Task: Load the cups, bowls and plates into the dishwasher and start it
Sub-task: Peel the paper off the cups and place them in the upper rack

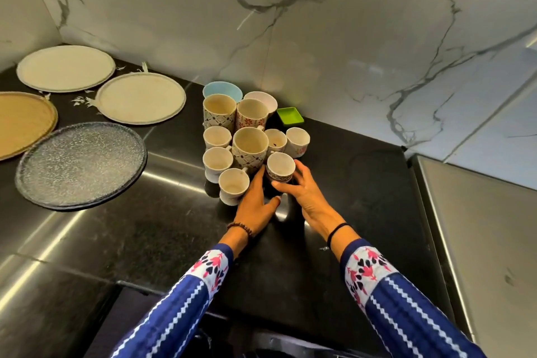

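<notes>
Black counter (363, 189), small cup (280, 168) upright, mouth up, in right hand (308, 197)

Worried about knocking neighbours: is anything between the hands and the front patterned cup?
Nothing visible. The right hand holds the patterned cup; the left hand lies at its other side. A tall mug and a white cup stand close behind and left.

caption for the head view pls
Right hand grips a small patterned cup at the front of the cups, left hand beside it; four plates lie on the black counter.
</notes>
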{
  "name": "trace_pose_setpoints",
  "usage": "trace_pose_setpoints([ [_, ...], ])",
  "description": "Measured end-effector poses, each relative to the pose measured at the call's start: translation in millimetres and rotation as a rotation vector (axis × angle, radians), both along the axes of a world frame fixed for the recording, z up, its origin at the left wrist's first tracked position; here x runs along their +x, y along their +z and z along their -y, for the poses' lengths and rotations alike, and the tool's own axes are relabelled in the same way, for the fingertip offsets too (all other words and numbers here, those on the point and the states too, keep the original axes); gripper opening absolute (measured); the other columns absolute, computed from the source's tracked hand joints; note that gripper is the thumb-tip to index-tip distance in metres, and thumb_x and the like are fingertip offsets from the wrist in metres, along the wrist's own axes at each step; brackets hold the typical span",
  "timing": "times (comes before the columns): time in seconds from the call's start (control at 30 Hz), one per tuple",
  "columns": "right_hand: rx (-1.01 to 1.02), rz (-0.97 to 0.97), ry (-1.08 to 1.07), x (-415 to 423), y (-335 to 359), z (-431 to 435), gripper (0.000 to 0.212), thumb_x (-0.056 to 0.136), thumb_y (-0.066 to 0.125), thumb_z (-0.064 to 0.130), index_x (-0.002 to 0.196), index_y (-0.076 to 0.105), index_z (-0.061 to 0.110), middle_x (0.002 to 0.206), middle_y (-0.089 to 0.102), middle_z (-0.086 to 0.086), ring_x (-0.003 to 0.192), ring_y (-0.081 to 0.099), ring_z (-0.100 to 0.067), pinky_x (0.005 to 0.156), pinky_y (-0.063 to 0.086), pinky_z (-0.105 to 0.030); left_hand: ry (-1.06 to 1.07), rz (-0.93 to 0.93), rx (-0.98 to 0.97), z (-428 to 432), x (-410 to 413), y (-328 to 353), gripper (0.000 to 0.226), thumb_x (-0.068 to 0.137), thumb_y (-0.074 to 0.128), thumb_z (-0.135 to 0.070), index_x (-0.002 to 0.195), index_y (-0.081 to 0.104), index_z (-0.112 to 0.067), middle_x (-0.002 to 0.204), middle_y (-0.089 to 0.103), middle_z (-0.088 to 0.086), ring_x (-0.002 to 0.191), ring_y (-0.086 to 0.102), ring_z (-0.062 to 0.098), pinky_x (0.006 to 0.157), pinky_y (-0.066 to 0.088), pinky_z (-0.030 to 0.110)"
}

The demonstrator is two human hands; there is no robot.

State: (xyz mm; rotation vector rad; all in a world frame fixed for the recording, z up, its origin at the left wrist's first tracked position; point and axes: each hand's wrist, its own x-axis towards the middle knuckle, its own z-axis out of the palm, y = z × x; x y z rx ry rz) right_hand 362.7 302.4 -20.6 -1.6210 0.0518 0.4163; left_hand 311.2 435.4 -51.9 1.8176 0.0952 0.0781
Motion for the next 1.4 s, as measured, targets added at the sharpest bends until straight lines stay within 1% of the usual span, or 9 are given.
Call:
trace_pose_setpoints([
  [0.07,0.006,0.002,-0.023,2.3,-1.9,-1.1,0.08,0.074,0.082,0.001,0.143,0.046,0.019,0.136,0.061,0.002,0.125,0.056,-0.009,0.095,0.05,-0.023,-0.003,0.002,-0.025,-1.5,0.7,-2.3,0.083,0.079,0.066,-0.023,0.149,0.022,-0.031,0.154,0.034,-0.003,0.142,0.032,0.014,0.114,0.034,0.045],
  [0.2,0.038,-0.021,-0.075,-7.8,-7.7,10.5,0.076,0.07,0.086,0.002,0.136,0.053,0.019,0.131,0.066,0.0,0.124,0.059,-0.012,0.097,0.052,-0.027,-0.03,0.027,-0.03,-2.5,0.9,-6.2,0.082,0.08,0.073,-0.02,0.146,0.026,-0.032,0.15,0.04,-0.004,0.138,0.038,0.01,0.114,0.036,0.042],
  [0.33,0.015,-0.035,-0.091,-30.2,1.3,22.8,0.07,0.069,0.086,-0.002,0.129,0.057,0.019,0.123,0.067,0.003,0.112,0.059,0.001,0.077,0.048,-0.008,-0.082,0.068,0.014,-3.3,0.1,-4.4,0.078,0.077,0.078,-0.026,0.142,0.035,-0.027,0.145,0.044,-0.006,0.135,0.04,0.005,0.113,0.035,0.032],
  [0.43,-0.004,-0.031,-0.073,-47.9,1.3,32.6,0.065,0.069,0.087,0.005,0.125,0.062,0.024,0.121,0.07,0.005,0.114,0.06,0.001,0.092,0.037,-0.015,-0.123,0.086,0.097,-1.0,-2.9,1.6,0.076,0.074,0.082,-0.027,0.136,0.039,-0.03,0.137,0.049,-0.009,0.127,0.044,0.0,0.105,0.035,0.017],
  [0.63,-0.03,-0.034,-0.058,-85.0,6.5,50.4,0.06,0.073,0.087,0.021,0.126,0.064,0.036,0.117,0.07,0.006,0.117,0.059,-0.001,0.105,0.034,-0.022,-0.224,-0.002,0.124,4.8,-18.0,10.8,0.072,0.064,0.084,-0.043,0.126,0.051,-0.026,0.121,0.061,-0.012,0.112,0.055,-0.007,0.092,0.043,0.013],
  [0.73,-0.009,-0.037,-0.061,-106.1,14.5,62.1,0.058,0.076,0.085,0.023,0.128,0.064,0.037,0.12,0.07,0.011,0.117,0.056,0.006,0.11,0.033,-0.025,-0.227,-0.034,0.13,15.5,-37.1,21.5,0.065,0.065,0.088,-0.03,0.121,0.055,-0.023,0.111,0.063,-0.018,0.101,0.056,-0.014,0.081,0.041,0.002],
  [1.13,0.245,-0.083,-0.363,-245.9,20.6,170.4,0.053,0.081,0.076,0.013,0.131,0.06,0.018,0.122,0.07,-0.006,0.119,0.065,-0.021,0.103,0.051,-0.039,-0.496,-0.143,0.044,137.3,-141.5,52.6,0.065,0.065,0.088,-0.032,0.119,0.054,-0.024,0.109,0.066,-0.012,0.1,0.063,-0.002,0.083,0.05,0.015],
  [1.27,0.334,-0.143,-0.438,-301.8,21.1,226.7,0.053,0.08,0.07,0.015,0.131,0.058,0.019,0.119,0.072,-0.004,0.111,0.069,-0.021,0.088,0.058,-0.03,-0.61,-0.173,0.092,195.4,-184.2,50.3,0.071,0.061,0.085,-0.051,0.12,0.052,-0.031,0.116,0.057,-0.008,0.105,0.061,0.006,0.088,0.055,0.027],
  [1.4,0.37,-0.191,-0.546,-355.1,9.3,281.0,0.05,0.081,0.068,0.017,0.131,0.059,0.019,0.118,0.073,-0.003,0.11,0.07,-0.021,0.086,0.058,-0.031,-0.682,-0.228,0.105,254.6,-227.7,44.3,0.068,0.062,0.085,-0.052,0.119,0.053,-0.034,0.116,0.052,-0.009,0.106,0.058,0.006,0.087,0.055,0.027],
])
